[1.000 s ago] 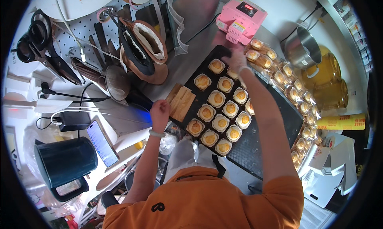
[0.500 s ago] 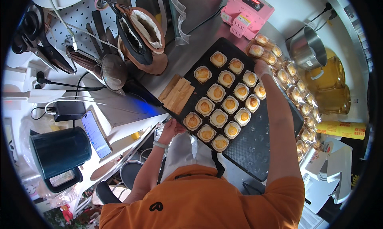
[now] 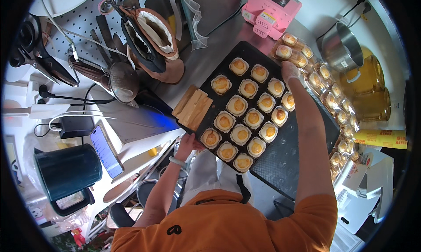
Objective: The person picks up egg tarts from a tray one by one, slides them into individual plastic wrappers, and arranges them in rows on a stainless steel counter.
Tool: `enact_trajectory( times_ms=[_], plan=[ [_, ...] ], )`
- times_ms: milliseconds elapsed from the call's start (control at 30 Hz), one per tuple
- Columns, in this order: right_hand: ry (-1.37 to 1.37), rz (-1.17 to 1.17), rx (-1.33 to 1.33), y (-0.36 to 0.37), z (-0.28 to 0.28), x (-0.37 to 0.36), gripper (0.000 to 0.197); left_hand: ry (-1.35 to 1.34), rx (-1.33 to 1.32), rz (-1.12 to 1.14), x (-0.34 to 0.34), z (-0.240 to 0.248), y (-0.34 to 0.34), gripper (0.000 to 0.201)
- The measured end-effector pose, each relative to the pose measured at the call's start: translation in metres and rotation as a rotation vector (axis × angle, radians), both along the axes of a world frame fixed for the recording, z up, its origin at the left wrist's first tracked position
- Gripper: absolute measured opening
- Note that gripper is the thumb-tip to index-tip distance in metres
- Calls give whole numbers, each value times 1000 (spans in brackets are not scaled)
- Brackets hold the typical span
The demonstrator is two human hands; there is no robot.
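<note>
Holds black tray [image 3: 241, 51] of pastries [image 3: 253, 118], clamped by left grip [image 3: 189, 143] at eight o'clock, right grip [image 3: 290, 71] at two.

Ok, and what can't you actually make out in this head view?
All in the head view:
- Any fingers of the left hand or right hand beneath the black pastry tray: hidden by that tray.
- Dark textured surface: partly covered by that tray and the right forearm.
- Phone text: too small.
- White rounded object: cut off by the top edge.
</note>
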State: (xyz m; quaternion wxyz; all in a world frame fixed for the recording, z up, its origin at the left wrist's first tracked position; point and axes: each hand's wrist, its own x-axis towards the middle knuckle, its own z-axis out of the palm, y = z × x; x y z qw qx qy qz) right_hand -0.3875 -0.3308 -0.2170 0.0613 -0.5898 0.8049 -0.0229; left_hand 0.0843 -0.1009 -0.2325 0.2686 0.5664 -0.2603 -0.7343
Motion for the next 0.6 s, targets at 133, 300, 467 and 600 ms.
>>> enact_trajectory(
  times_ms=[133,300,467,600],
  plan=[
    [39,68,57,5,13,13,16,-40,-4,-13,11,-2,8,29],
    [-39,156,-13,9,4,11,16,-86,-67,-22,19,15,14,27],
    [-78,167,25,8,25,27,20,-91,-76,29,18,33,17,27],
    [-146,136,4,13,46,40,23,-97,-75,19,25,37,18,25]
  ],
)
